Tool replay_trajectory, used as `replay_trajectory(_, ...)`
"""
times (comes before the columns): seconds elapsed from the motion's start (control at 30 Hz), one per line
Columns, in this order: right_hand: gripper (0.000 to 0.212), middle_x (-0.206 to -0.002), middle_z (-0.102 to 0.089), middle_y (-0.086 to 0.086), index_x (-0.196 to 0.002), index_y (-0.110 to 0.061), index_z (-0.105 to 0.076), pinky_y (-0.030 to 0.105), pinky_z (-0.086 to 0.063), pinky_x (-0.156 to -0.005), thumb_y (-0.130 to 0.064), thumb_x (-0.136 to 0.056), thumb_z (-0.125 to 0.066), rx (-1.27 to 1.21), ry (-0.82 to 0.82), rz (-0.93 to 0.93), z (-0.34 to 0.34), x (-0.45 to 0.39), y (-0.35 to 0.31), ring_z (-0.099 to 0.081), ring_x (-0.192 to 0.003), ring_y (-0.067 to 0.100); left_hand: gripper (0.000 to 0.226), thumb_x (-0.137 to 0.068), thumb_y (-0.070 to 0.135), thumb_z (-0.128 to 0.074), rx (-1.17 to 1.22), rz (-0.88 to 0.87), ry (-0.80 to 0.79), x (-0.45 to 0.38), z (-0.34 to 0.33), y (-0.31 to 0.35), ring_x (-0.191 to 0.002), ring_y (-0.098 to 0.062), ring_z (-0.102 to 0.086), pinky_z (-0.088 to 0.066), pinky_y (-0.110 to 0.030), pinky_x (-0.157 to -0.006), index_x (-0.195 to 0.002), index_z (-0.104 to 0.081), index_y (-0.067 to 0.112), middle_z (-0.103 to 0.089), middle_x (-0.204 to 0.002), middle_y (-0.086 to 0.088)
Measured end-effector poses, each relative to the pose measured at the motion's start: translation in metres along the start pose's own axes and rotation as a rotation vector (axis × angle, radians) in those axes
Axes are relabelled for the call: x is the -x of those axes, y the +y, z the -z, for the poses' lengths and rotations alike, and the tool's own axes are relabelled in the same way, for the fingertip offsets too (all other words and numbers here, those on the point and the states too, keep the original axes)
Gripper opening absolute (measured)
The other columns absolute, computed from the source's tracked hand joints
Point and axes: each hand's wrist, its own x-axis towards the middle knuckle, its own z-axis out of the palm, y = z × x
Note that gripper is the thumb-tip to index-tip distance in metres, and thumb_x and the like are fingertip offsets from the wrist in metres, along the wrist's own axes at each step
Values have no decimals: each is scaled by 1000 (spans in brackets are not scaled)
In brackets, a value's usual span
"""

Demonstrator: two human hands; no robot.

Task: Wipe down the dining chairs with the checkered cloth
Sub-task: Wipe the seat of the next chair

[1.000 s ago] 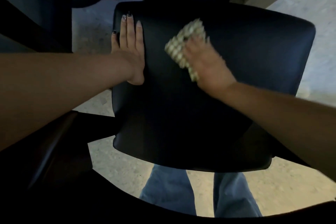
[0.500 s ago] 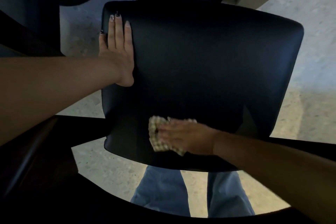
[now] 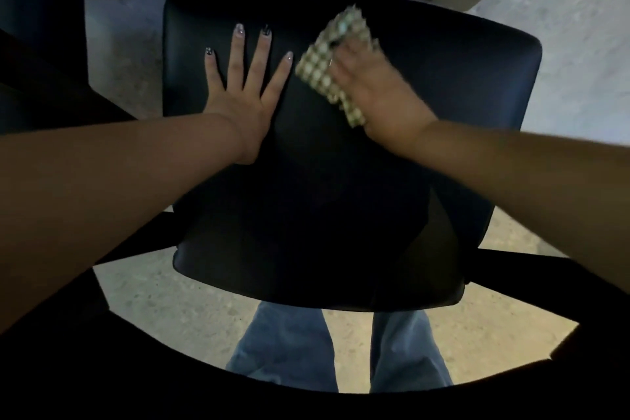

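A black, faintly glossy chair seat (image 3: 341, 164) is seen. A beige-and-white check is shown on the cloth (image 3: 327, 68). Nails on the left hand (image 3: 242, 95) are painted dark on some fingers and pale on others. Faded blue is worn on the jeans (image 3: 283, 348), and speckled grey-beige is seen across the floor (image 3: 163, 297).

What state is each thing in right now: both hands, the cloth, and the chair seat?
left hand: flat on the seat, fingers spread, holding nothing
right hand: pressing the cloth onto the seat, motion-blurred
checkered cloth: bunched under the right hand, near the seat's far edge
chair seat: dark, level, braced by the left hand; wetness or dirt cannot be told
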Motion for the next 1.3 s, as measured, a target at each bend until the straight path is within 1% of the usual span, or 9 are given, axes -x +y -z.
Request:
replay_trajectory(0.07,51,-152,-27,24,-146,1,-30,49,-15,-118,-8,-95,-32,-31,-95,142,-21,27,-31,-20,-143,40,146,-69,37,-75,10,1,5,1,-2,-1,-134,-50,36,0,-71,-109,-119,59,12,58,-132,-23)
replay_trajectory(0.2,35,-128,-62,11,-124,-10,-64,45,-42,-105,-14,-90,-55,3,-182,683,-48,79,-84,-54,-124,29,146,-69,43,-75,40,22,4,-1,-2,0,-135,-49,36,1,-70,-110,-119,59,14,53,-137,-23)
replay_trajectory(0.27,30,-129,-62,5,-119,-14,-68,41,-42,-105,-19,-92,-57,-11,-204,921,-53,97,-88,-53,-125,25,144,-70,44,-74,24,24,22,-2,-4,2,-135,-50,35,0,-70,-111,-120,58,13,51,-138,-24)
replay_trajectory(0.47,40,-144,-45,18,-136,-2,-49,48,-26,-113,-6,-97,-44,0,-386,996,-22,72,-67,-39,-136,33,143,-74,47,-72,51,95,-5,1,1,9,-136,-49,34,-3,-67,-112,-117,60,12,51,-139,-23)
replay_trajectory(0.6,46,-128,-50,38,-122,16,-54,68,-29,-101,17,-76,-57,-198,-158,571,39,38,27,-44,-121,57,137,-77,38,-73,218,183,37,7,6,30,-138,-50,29,-4,-68,-111,-132,49,11,43,-146,-23)
replay_trajectory(0.8,66,-153,-21,27,-145,5,-29,48,-13,-119,9,-83,-52,-106,-26,-8,65,34,134,-15,-144,41,105,-84,13,-60,464,302,200,20,-13,77,-144,-44,18,-8,-64,-116,-150,21,9,25,-158,-18)
replay_trajectory(0.93,71,-155,-19,23,-146,4,-26,41,-8,-121,9,-80,-53,-185,-49,-90,41,31,125,-14,-146,36,115,-80,3,-66,682,530,82,61,-44,101,-143,-44,23,-15,-70,-110,-150,22,25,34,-156,-3)
replay_trajectory(1.07,65,-156,-23,15,-148,-2,-29,41,-11,-120,5,-84,-44,-202,78,-192,22,30,114,-15,-146,30,123,-82,-5,-62,736,528,-88,88,-64,131,-141,-45,27,-25,-72,-106,-140,36,42,45,-148,10)
replay_trajectory(1.3,67,-155,-21,20,-147,2,-27,44,-8,-119,6,-82,-43,-187,97,-124,8,42,74,-13,-146,35,125,-82,1,-66,652,715,-53,69,-62,157,-139,-50,27,-26,-72,-105,-140,41,28,46,-149,-5)
